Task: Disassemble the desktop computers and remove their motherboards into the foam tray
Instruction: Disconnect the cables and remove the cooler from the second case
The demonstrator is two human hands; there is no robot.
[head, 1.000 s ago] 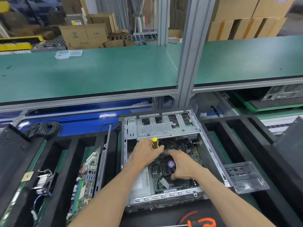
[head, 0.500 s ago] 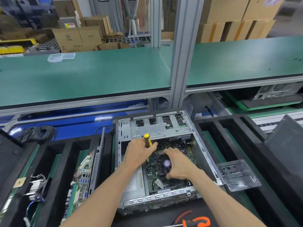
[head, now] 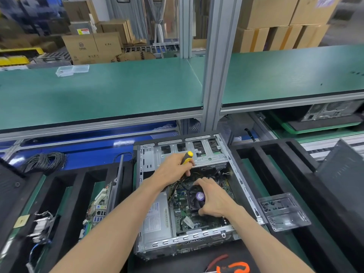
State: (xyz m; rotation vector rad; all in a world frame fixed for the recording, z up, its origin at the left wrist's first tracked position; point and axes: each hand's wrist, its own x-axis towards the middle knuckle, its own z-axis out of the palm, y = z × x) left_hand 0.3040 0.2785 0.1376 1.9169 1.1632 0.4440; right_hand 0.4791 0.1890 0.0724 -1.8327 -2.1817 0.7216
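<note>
From the head view we find little changed against half a second ago: the left hand (head: 173, 170) has kept its grip clenched round the yellow screwdriver (head: 187, 157), and the right hand (head: 214, 200) has stayed on the fan (head: 197, 198) inside the open case (head: 149, 164).

The screwdriver's shaft and tip are hidden behind the left fingers, so we cannot tell what they touch. The motherboard (head: 181, 211) still sits in the case, partly covered by the right hand. Left of the case, a foam tray (head: 78, 186) holds another board (head: 98, 205) standing on edge. An orange tool (head: 234, 267) before the case is cut off by the frame edge.

The left forearm reaches to the case's far part, fist upright. The right hand's fingers curl round the fan's right side, grasping it, thumb low.
</note>
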